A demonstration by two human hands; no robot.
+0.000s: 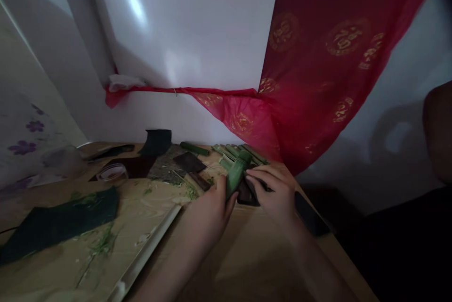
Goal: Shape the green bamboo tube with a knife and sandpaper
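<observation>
My left hand (212, 208) is wrapped round a green bamboo tube (236, 174), which tilts up and away from me over the wooden table. Against the tube's right side, my right hand (273, 189) is closed in a pinch on a slim dark tool (264, 184). The tool's working end is hidden by the fingers and the dim light, so its exact kind does not show. Just beneath the hands lies a dark flat piece (248, 196). Behind the tube, several cut bamboo strips (229, 151) lie in a pile.
Dark sheets (67, 217) and green shavings (104, 243) lie at left. A pale metal strip (148, 250) crosses the front. Further back are a clear cup (112, 173) and another bamboo tube (195, 148). Red cloth (310, 71) hangs behind; a person's dark clothing (399, 240) is at right.
</observation>
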